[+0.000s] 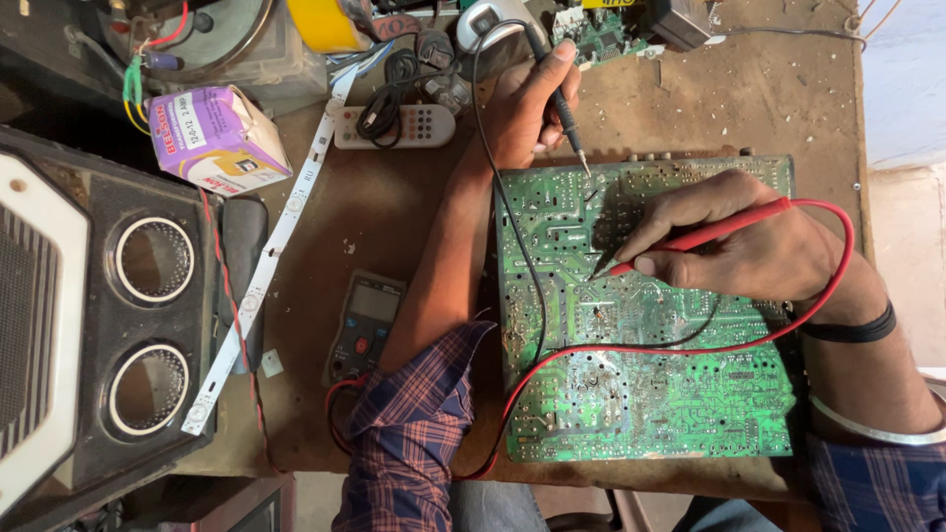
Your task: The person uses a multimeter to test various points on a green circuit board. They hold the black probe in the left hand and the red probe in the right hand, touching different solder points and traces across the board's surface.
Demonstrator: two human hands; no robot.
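1. A worn brown counter [394,197] fills the view, its top scuffed and dusty, with pale specks scattered across it.
2. The counter's far corner shows at upper right, its edge running down the right side.
3. Beyond that edge, a pale wall [902,79] in whitish blue, and below it a lighter, pinkish floor [907,246].
4. Soft, even daylight falls on everything, with only faint shadows.
5. At the bottom, the counter's near edge drops off into shade.
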